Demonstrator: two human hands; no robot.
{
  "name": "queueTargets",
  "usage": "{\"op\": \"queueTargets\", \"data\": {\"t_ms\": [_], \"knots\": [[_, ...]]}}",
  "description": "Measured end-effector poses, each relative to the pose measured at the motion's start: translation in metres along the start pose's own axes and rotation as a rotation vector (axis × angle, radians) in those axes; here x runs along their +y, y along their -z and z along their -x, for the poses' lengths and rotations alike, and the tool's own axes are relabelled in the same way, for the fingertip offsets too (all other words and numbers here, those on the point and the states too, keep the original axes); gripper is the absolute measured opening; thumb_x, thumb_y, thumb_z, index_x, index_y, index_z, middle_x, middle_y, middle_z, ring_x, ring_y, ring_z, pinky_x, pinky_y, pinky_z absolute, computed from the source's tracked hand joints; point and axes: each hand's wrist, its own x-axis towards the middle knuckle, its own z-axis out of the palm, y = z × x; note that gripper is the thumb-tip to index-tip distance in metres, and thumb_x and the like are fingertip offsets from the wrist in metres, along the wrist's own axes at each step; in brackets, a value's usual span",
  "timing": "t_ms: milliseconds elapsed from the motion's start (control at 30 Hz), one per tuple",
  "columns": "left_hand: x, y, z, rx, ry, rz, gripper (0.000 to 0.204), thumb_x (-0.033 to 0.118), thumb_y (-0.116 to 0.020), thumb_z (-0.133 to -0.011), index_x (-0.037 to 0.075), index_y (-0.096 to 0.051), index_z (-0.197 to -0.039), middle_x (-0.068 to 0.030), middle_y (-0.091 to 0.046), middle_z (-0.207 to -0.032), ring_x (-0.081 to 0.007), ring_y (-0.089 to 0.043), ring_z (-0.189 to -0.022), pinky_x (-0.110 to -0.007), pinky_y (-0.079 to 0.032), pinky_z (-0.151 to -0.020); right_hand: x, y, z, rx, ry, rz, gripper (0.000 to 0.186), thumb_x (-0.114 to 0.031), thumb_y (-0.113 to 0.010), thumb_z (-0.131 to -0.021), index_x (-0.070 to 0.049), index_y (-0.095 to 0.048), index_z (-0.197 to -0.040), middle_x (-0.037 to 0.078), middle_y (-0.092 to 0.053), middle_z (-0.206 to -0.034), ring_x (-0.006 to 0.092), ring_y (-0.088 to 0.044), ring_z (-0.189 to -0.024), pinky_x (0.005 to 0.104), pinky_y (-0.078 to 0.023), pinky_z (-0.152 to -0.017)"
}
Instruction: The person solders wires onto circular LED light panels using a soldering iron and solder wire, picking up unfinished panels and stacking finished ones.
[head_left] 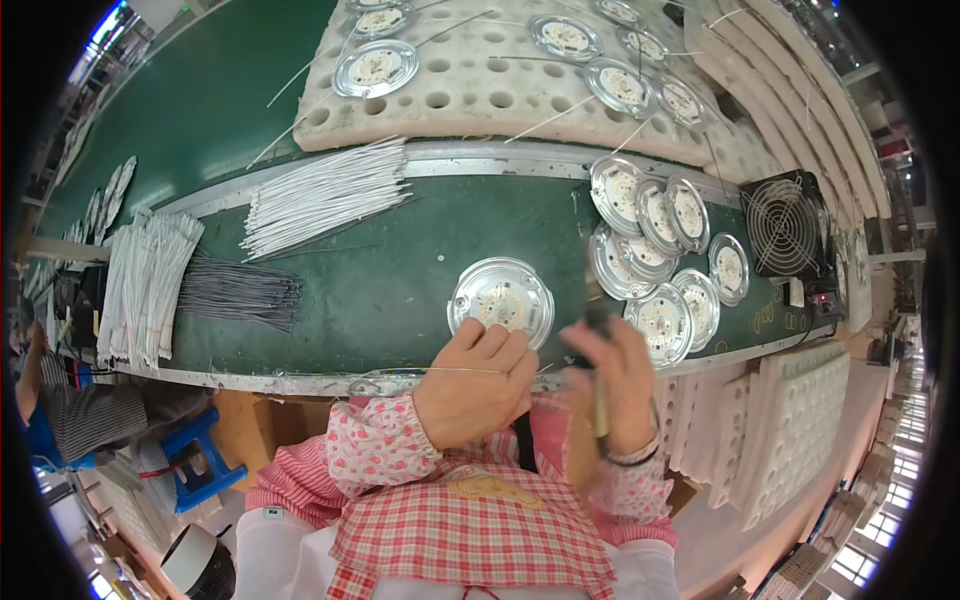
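In front of me lies a round silver lamp disc [502, 292] with a pale centre bearing small yellow parts. My left hand [475, 385] is at its near edge, fingers curled and closed. A thin, shiny wire [400, 371] runs into that hand and seems pinched in it, though the fingertips are hidden. To the right of the disc, my right hand [622, 375] is closed round a slim soldering iron [600, 405], upright in the picture and blurred by motion. Several similar lamp discs [662, 325] lie overlapped beyond the right hand.
White wires [325, 195] and dark wires [240, 290] lie bundled on the green bench [370, 300], beside another white bundle [150, 285]. A black fan [785, 225] stands at right. Behind, a perforated foam board [470, 115] carries discs with wires. A person's arm [35, 370] shows far left.
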Motion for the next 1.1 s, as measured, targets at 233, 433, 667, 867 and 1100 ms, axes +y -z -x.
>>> {"op": "queueTargets", "data": {"t_ms": [233, 433, 667, 867, 1100], "knots": [[-0.048, 0.010, 0.033, 0.080, 0.051, 0.015, 0.014, 0.015, -0.067, -0.077, 0.008, -0.056, -0.082, -0.0069, -0.053, -0.074, -0.0244, -0.054, -0.072, -0.038, -0.040, -0.070, -0.004, -0.042, 0.008, 0.048, -0.054, -0.038, 0.032, -0.007, -0.082, -0.069, -0.015, -0.068, -0.097, 0.012, -0.058, -0.096, 0.0351, -0.056, -0.085, 0.0426, -0.046, -0.069], [-0.119, 0.038, 0.043, 0.424, 0.395, -0.075, 0.008, 0.002, -0.065, -0.083, 0.002, -0.058, -0.088, -0.0134, -0.055, -0.085, -0.0352, -0.054, -0.083, -0.042, -0.040, -0.074, -0.004, -0.055, -0.011, 0.078, -0.126, 0.194, 0.045, -0.005, -0.077, -0.071, -0.010, -0.061, -0.113, 0.014, -0.059, -0.098, 0.0335, -0.056, -0.091, 0.0435, -0.042, -0.080], [-0.135, 0.027, 0.032, 0.227, 0.335, 0.012, 0.016, 0.002, -0.069, -0.084, 0.004, -0.060, -0.098, -0.0107, -0.061, -0.091, -0.0314, -0.059, -0.088, -0.038, -0.043, -0.078, 0.042, -0.068, -0.068, 0.018, 0.382, -0.009, 0.045, -0.018, -0.079, -0.072, -0.012, -0.061, -0.113, 0.014, -0.067, -0.113, 0.0324, -0.063, -0.094, 0.0468, -0.049, -0.093], [-0.130, 0.030, 0.035, 0.368, 0.570, 0.596, 0.010, 0.003, -0.067, -0.091, 0.002, -0.061, -0.099, -0.0037, -0.067, -0.085, -0.0090, -0.062, -0.076, -0.024, -0.044, -0.062, -0.027, -0.058, -0.051, 0.092, -0.143, 0.241, 0.073, -0.034, -0.089, -0.063, -0.007, -0.055, -0.123, 0.017, -0.063, -0.116, 0.0344, -0.060, -0.095, 0.0448, -0.044, -0.086], [-0.119, 0.038, 0.032, 0.384, 0.511, 0.618, 0.009, 0.002, -0.071, -0.087, 0.001, -0.065, -0.094, -0.0019, -0.067, -0.082, -0.0082, -0.062, -0.074, -0.022, -0.043, -0.062, -0.027, -0.066, -0.049, -0.139, -0.040, 0.055, 0.102, -0.042, -0.090, -0.061, -0.004, -0.038, -0.140, 0.025, -0.048, -0.132, 0.0432, -0.045, -0.122, 0.0575, -0.031, -0.105]]}}
